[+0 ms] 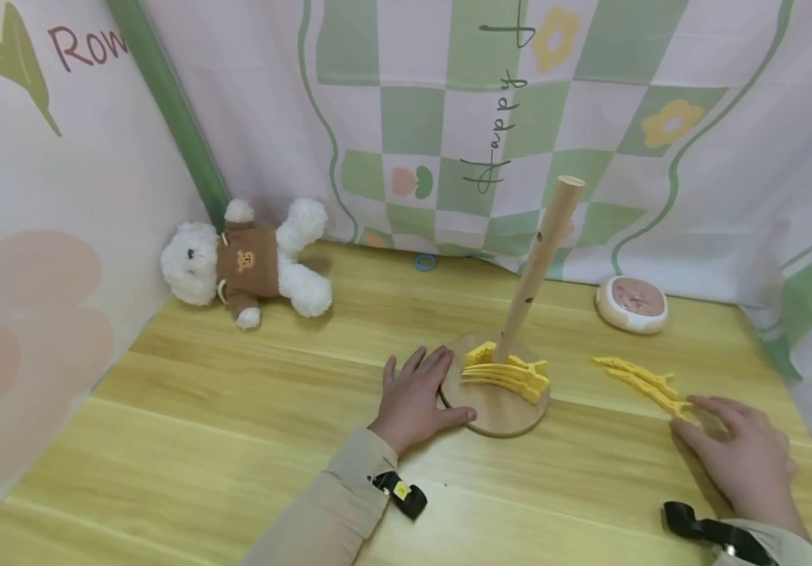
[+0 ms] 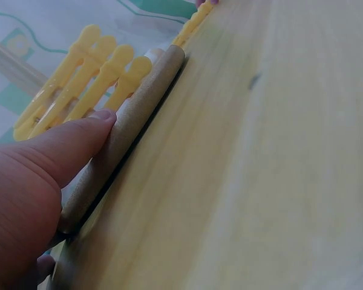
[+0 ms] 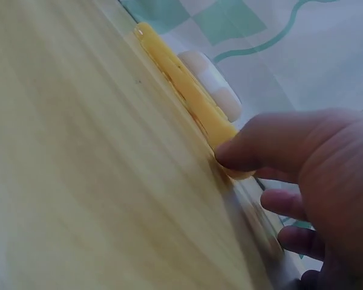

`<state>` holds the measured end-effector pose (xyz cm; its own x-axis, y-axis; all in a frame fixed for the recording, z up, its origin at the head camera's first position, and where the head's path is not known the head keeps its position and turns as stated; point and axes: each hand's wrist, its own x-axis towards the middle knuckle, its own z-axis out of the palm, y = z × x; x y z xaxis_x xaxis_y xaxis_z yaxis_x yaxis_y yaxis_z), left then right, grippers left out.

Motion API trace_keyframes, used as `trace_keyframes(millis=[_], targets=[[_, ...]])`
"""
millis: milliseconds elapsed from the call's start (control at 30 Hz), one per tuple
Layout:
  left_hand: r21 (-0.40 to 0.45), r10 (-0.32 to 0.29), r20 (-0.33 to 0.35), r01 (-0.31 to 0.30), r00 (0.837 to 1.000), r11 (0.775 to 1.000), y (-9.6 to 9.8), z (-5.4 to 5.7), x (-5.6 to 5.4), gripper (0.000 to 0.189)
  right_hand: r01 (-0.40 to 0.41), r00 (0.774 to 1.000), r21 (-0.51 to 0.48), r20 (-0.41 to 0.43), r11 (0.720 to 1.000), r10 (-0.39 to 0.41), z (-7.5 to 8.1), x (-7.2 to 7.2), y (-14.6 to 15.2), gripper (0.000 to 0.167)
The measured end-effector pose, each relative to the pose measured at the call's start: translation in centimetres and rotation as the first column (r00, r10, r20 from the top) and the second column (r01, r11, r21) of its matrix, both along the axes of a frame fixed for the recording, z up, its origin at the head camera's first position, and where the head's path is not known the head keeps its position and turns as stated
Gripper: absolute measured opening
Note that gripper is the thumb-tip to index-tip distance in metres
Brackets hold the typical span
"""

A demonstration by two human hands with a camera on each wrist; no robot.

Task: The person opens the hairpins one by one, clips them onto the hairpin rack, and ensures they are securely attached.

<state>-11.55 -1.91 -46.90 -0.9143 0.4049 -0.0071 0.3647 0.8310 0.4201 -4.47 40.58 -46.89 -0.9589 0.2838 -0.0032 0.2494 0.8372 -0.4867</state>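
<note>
In the head view, a round wooden base (image 1: pixel 497 420) carries an upright wooden pole (image 1: pixel 543 255) with small dark holes. Several curved yellow plastic pieces (image 1: pixel 505 379) lie on the base around the pole's foot; their rounded ends show in the left wrist view. My left hand (image 1: pixel 416 405) rests on the base's left rim, fingers spread and thumb along the near edge. Further right, another slim yellow plastic piece (image 1: pixel 642 381) lies on the table, possibly more than one together. My right hand (image 1: pixel 748 452) pinches its near end between thumb and fingers; the thumb (image 3: pixel 242 151) covers that end in the right wrist view.
On the wooden table (image 1: pixel 236 440), a white plush bear (image 1: pixel 253 259) in a brown shirt lies at the back left. A round pink-and-white device (image 1: pixel 633 303) sits back right. Near the patterned curtain (image 1: pixel 413 118) is a small blue ring (image 1: pixel 425 262).
</note>
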Motion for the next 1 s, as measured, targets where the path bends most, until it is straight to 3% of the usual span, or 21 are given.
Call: trace_keyframes(millis=[167, 300, 467, 633, 767, 1000], targets=[[-0.004, 0.001, -0.001, -0.001, 1.0, 1.0, 0.0, 0.0, 0.0, 0.099, 0.062, 0.995, -0.106, -0.065, 0.992, -0.069, -0.1, 0.3, -0.5, 0.064], [-0.007, 0.002, 0.0, -0.002, 1.0, 1.0, 0.0, 0.0, 0.0, 0.099, 0.113, 0.981, -0.288, -0.122, 0.951, -0.153, 0.1, 0.6, -1.4, 0.049], [0.002, 0.001, 0.0, -0.001, 1.0, 1.0, 0.0, 0.1, 0.0, 0.099, 0.053, 0.964, -0.466, -0.205, 0.883, -0.166, 1.0, -0.1, -3.1, 0.044], [0.0, 0.001, -0.007, -0.001, 1.0, 1.0, -0.1, 0.1, 0.0, 0.099, -0.02, 0.953, -0.515, -0.27, 0.857, -0.14, 1.4, -1.0, -4.7, 0.041], [0.003, -0.001, -0.004, 0.001, 1.0, 1.0, -0.1, 0.1, 0.0, 0.099, -0.043, 0.951, -0.514, -0.284, 0.857, -0.123, 1.8, -1.4, -5.8, 0.039], [0.004, -0.005, -0.003, 0.005, 1.0, 1.0, 0.0, 0.0, -0.1, 0.099, -0.094, 0.939, -0.391, -0.341, 0.915, -0.05, 2.6, -1.8, -7.8, 0.033]])
